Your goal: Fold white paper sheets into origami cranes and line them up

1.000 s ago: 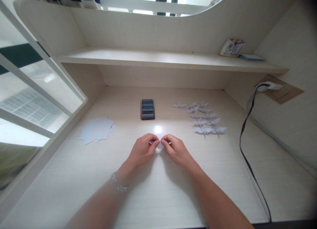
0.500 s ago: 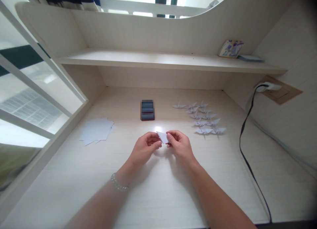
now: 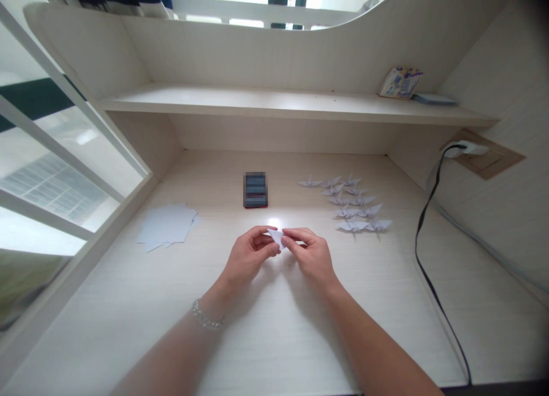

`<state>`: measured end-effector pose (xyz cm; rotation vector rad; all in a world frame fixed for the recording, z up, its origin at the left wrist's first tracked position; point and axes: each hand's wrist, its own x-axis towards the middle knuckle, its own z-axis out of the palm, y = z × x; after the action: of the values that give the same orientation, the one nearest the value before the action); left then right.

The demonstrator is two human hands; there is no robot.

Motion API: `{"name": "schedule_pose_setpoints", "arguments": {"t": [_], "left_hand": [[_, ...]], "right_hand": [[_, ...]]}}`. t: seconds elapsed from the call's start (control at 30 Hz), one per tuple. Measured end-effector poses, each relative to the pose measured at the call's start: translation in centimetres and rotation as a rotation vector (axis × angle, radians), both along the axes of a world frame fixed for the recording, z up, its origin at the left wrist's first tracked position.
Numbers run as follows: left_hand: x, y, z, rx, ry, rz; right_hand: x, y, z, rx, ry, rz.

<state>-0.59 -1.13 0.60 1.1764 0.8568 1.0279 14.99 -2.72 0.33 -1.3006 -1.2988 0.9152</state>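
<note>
Both my hands meet over the middle of the desk (image 3: 274,327). My left hand (image 3: 249,259), with a bead bracelet on its wrist, and my right hand (image 3: 311,253) each pinch a small folded piece of pale paper (image 3: 275,236) held between their fingertips, just above the desk top. The fingers of both hands are curled and closed on the paper. Most of the paper is hidden by the fingers.
A loose stack of pale paper sheets (image 3: 167,226) lies at the left. Several folded paper cranes (image 3: 351,204) stand in rows at the right. A dark phone (image 3: 255,190) lies behind my hands. A black cable (image 3: 422,242) runs from a wall socket (image 3: 472,151). A shelf (image 3: 291,104) holds a small printed packet (image 3: 401,82).
The hands lifted the folded paper off the desk a second ago, turned it, and now hold it closer together with the fingertips pinching its edge.
</note>
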Motion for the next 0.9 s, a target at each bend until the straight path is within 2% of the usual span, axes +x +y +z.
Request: {"name": "schedule_pose_setpoints", "arguments": {"t": [0.2, 0.43, 0.57, 0.7, 0.9], "left_hand": [[0.01, 0.01, -0.03, 0.003, 0.009, 0.003], [-0.12, 0.10, 0.29, -0.005, 0.025, 0.038], [0.00, 0.05, 0.33, -0.041, -0.063, -0.005], [0.02, 0.10, -0.06, -0.111, -0.136, 0.028], [-0.33, 0.28, -0.24, -0.077, -0.064, 0.060]], "right_hand": [[-0.32, -0.24, 0.32, 0.038, -0.026, -0.014], [-0.26, -0.35, 0.78, 0.001, -0.012, 0.070], [-0.28, -0.38, 0.60, 0.012, 0.044, 0.108], [-0.29, -0.40, 0.51, -0.016, 0.058, 0.152], [-0.28, -0.57, 1.02, -0.003, 0.038, 0.189]]}}
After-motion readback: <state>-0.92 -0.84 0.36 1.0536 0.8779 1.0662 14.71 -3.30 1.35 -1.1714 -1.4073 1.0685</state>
